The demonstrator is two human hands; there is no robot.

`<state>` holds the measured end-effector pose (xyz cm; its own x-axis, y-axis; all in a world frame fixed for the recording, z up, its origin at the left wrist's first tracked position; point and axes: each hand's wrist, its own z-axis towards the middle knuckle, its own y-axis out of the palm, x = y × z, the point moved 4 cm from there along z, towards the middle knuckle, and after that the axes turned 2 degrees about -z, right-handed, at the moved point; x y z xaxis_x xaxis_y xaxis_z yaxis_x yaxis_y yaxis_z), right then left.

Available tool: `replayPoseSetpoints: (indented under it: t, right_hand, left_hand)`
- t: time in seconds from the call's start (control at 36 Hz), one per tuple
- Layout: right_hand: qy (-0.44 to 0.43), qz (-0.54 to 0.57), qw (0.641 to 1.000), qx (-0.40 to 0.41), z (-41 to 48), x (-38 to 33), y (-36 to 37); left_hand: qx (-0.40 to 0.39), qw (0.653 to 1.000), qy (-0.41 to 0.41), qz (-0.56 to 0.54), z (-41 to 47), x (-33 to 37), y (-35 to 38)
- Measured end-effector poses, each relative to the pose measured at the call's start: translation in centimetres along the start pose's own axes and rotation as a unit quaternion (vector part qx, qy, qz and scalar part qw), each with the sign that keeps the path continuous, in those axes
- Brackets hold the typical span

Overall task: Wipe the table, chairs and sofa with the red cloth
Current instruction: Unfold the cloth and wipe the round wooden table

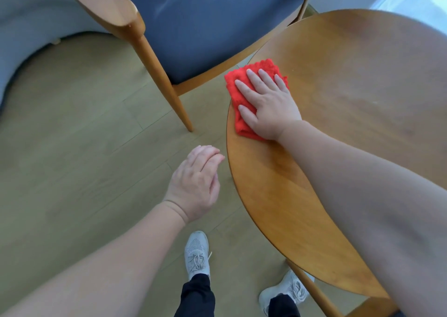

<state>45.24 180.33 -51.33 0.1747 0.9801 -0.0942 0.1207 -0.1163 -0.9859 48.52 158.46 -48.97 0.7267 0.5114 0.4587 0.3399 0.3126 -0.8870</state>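
The folded red cloth (244, 91) lies on the left edge of the round wooden table (350, 103). My right hand (267, 101) presses flat on it with straight, spread fingers. My left hand (197, 183) hangs free beside the table edge, fingers relaxed and holding nothing. A wooden chair (154, 57) with a blue seat cushion (208, 23) stands just beyond the table, its seat partly tucked under the tabletop rim. The grey sofa (26, 26) fills the upper left corner.
Light wood floor (79, 132) spreads between the sofa, chair and table. My two feet in pale sneakers (197, 253) stand at the bottom, the right one beside a table leg (314, 292). A bright window area sits at the top right.
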Motion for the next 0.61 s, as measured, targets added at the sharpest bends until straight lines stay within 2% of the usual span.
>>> replayPoseSetpoints:
  t: [0.14,0.28,0.5,0.61]
  right_hand:
    - [0.030,0.006,1.000,0.005,0.9,3.0,-0.2]
    - [0.051,0.012,0.999,0.011,1.5,5.9,-0.5]
    - [0.077,0.012,0.997,0.024,2.4,10.8,-1.2]
    - [0.078,0.010,0.996,0.030,3.4,12.9,-1.5]
  left_hand:
    - [-0.021,1.000,-0.013,0.017,3.6,1.8,1.0]
    - [-0.004,0.999,-0.040,0.012,7.9,4.6,3.0]
    - [0.011,0.981,-0.192,0.011,12.3,7.6,7.5]
    - [0.007,0.978,-0.205,0.036,13.0,7.9,8.2]
